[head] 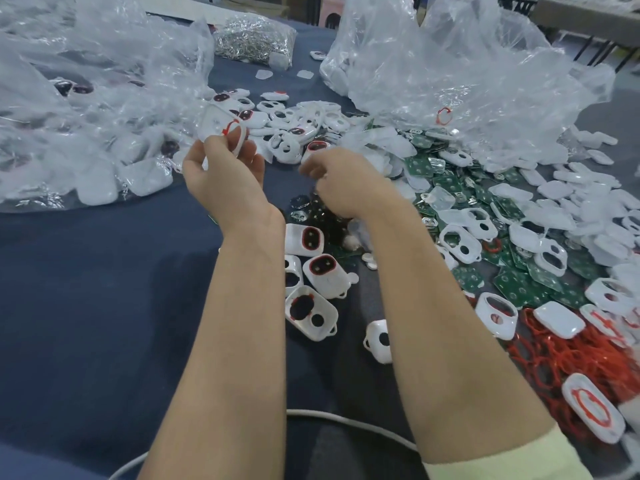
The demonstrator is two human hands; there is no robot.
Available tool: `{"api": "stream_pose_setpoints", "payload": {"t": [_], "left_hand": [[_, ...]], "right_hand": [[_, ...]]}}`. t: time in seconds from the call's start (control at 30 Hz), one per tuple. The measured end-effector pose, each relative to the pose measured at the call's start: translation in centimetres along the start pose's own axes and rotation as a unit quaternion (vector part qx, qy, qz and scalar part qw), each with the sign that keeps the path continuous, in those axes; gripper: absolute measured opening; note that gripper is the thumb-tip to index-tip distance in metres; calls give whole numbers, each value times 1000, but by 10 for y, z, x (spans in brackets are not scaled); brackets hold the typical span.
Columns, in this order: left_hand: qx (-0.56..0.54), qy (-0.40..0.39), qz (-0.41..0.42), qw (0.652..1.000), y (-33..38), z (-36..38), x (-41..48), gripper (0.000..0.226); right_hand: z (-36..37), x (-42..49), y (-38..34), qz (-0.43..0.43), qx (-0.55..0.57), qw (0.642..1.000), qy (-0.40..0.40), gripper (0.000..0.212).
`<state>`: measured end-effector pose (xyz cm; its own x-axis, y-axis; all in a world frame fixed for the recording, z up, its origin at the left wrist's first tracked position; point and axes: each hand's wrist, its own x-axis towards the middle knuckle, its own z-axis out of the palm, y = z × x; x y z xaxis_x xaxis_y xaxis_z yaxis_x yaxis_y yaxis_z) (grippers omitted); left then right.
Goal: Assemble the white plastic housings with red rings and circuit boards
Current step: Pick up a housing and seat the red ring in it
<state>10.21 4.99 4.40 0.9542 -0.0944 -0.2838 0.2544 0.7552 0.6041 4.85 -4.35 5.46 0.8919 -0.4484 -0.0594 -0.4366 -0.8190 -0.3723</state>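
My left hand [225, 168] holds a white plastic housing [216, 124] up above the table, fingers pinching its lower edge; a red ring [231, 127] sits inside it. My right hand [341, 181] hovers to the right with its fingers curled downward over a heap of dark circuit boards [322, 213]; what it holds, if anything, is hidden. Green circuit boards [512, 282] are spread at the right, loose red rings [568, 355] pile at the lower right, and several housings fitted with red rings [311, 240] lie between my forearms.
Large clear plastic bags [86, 98] of white parts fill the left, another bag [467, 64] rises at the back right. A bag of small metal parts [252, 38] lies at the back. More white housings [298, 126] scatter mid-table. A white cable [346, 419] crosses the blue cloth near me.
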Motion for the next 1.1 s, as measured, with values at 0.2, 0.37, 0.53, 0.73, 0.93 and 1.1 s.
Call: {"api": "stream_pose_setpoints", "payload": {"t": [0.2,0.37,0.53,0.73,0.93,1.1], "left_hand": [[9,-11,-15,1000,-1,1,-4,39],[34,-24,-29,999,-8,1,-11,41],[102,-84,-72,989,-29,10,-29,35],[248,-197,-53,947,-69,18,-58,16],[290,-287,-55,911,-95,15,-79,12],[349,-336,-31,874,-102,8,-82,14]], "right_hand": [[7,-18,10,-31,-48,995,-85,46],[1,-40,34,-18,-48,998,-40,29],[2,-58,56,17,69,994,83,15],[-6,-92,85,59,371,901,218,20],[-4,-107,108,117,529,803,249,17],[-1,-110,118,122,551,767,306,8]]}}
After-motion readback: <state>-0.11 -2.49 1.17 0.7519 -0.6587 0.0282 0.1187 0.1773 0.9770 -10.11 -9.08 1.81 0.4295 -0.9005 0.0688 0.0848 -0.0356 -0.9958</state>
